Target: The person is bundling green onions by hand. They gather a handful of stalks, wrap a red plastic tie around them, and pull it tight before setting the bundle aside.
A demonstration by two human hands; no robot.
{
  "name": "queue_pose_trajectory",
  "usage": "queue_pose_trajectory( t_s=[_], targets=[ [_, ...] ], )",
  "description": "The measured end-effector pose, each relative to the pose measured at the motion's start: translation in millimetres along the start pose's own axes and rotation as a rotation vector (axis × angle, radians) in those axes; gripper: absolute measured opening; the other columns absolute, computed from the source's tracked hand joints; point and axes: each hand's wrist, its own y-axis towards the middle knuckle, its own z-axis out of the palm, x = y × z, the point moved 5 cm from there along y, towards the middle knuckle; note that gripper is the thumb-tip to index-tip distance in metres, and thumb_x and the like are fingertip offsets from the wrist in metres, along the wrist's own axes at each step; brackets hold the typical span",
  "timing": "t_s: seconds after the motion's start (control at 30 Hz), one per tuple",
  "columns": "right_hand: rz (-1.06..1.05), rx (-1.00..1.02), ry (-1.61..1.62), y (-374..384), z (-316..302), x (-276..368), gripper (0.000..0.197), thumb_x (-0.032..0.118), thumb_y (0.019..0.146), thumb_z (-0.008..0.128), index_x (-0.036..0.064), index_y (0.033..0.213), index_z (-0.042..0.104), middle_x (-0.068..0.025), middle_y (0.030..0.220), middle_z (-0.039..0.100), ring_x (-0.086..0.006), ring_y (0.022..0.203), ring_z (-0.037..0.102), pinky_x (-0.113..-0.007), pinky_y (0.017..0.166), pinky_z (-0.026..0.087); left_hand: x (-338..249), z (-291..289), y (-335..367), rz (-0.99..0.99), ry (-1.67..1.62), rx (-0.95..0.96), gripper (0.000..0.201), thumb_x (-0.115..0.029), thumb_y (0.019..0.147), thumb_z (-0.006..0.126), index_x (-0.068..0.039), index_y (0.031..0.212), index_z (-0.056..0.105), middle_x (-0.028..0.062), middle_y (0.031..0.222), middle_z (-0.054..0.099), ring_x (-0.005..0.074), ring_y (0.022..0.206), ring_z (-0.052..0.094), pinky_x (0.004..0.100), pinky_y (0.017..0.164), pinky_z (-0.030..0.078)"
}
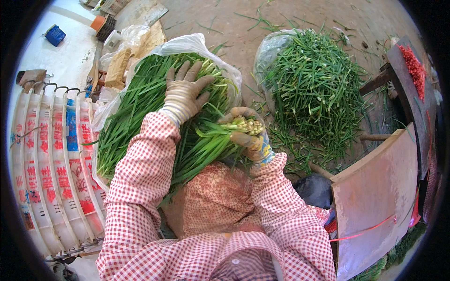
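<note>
Wearing, nearest the camera, a red-and-white checked garment (pixel 187 253). Gripping in the gloved right hand (pixel 255 144), with fingers curled around it close to the pale cut ends, a small bundle of greens (pixel 213 144), leaves trailing toward the lower left. Pressing the gloved left hand (pixel 185 96), palm down and fingers spread, onto a larger mass of greens (pixel 133 100) inside an open white plastic bag (pixel 183 43); cannot tell of any stalks pinched beneath. Having a reddish floral cloth (pixel 215 199) just below the bundle. Having, apart from the right hand and beyond it, a second heap of greens (pixel 318 89), edged on its left by a clear plastic bag (pixel 269 56), on the brown floor (pixel 225 16); at lower right, a tilted brown board (pixel 375 201); on the left, white slatted plastic crates (pixel 51 154) marked in red and blue; farthest off, at upper left, a blue container (pixel 55 35) and an orange pot (pixel 97 22).
</note>
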Motion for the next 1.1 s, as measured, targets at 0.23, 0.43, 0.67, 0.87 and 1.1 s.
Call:
queue_pose_trajectory(
  t_s=[0.23, 0.43, 0.67, 0.87, 1.1],
  targets=[
    [-0.062, 0.025, 0.000, -3, 28, -2, 0.041, 0.008, 0.074, 0.078, 0.0028, 0.109, 0.058, -0.0107, 0.104, 0.066, -0.0183, 0.095, 0.063, -0.031, 0.086, 0.051, -23, 19, -35, 0.185, 0.145, 0.423, 0.059, -0.046, 0.069, 0.072, -0.035, 0.125, 0.057, 0.0078, 0.157, 0.024, 0.0370, 0.145, 0.012, 0.0633, 0.111, 0.006],
    [-0.330, -0.142, 0.305, -18, 5, 34, 0.044, 0.011, 0.078, 0.073, 0.0080, 0.116, 0.052, -0.0158, 0.104, 0.064, -0.0292, 0.095, 0.064, -0.046, 0.083, 0.055, -15, 18, -27, 0.260, 0.228, 0.496, 0.068, -0.060, 0.071, 0.065, -0.035, 0.133, 0.051, 0.0057, 0.159, 0.015, 0.0339, 0.147, 0.008, 0.0649, 0.111, 0.000],
    [-0.823, -0.343, -0.035, -67, 11, 238, 0.038, 0.020, 0.084, 0.064, 0.0108, 0.119, 0.051, -0.0124, 0.107, 0.063, -0.0271, 0.098, 0.061, -0.045, 0.087, 0.052, -26, 6, -24, 0.294, 0.230, 0.378, 0.045, -0.036, 0.087, 0.054, -0.029, 0.131, 0.052, 0.0082, 0.152, 0.030, 0.0344, 0.140, 0.026, 0.0604, 0.108, 0.020],
    [-1.020, -0.464, -0.461, -92, 19, 341, 0.026, 0.013, 0.082, 0.068, 0.0120, 0.106, 0.058, -0.0036, 0.093, 0.064, -0.0195, 0.085, 0.063, -0.036, 0.077, 0.054, 3, -51, -9, 0.134, -0.404, 0.017, 0.024, -0.021, 0.073, 0.075, -0.010, 0.094, 0.069, 0.0105, 0.100, 0.065, 0.0302, 0.096, 0.061, 0.0422, 0.085, 0.049],
    [-1.100, -0.321, -0.959, -110, 109, 280, 0.033, 0.002, 0.077, 0.077, 0.0062, 0.105, 0.059, -0.0045, 0.098, 0.063, -0.0120, 0.087, 0.060, -0.025, 0.077, 0.051, -218, -100, -92, 0.367, -2.128, 1.001, 0.072, -0.061, 0.094, 0.041, -0.005, 0.139, 0.043, 0.0207, 0.128, 0.055, 0.0297, 0.116, 0.054, 0.0446, 0.099, 0.043]
  ],
)
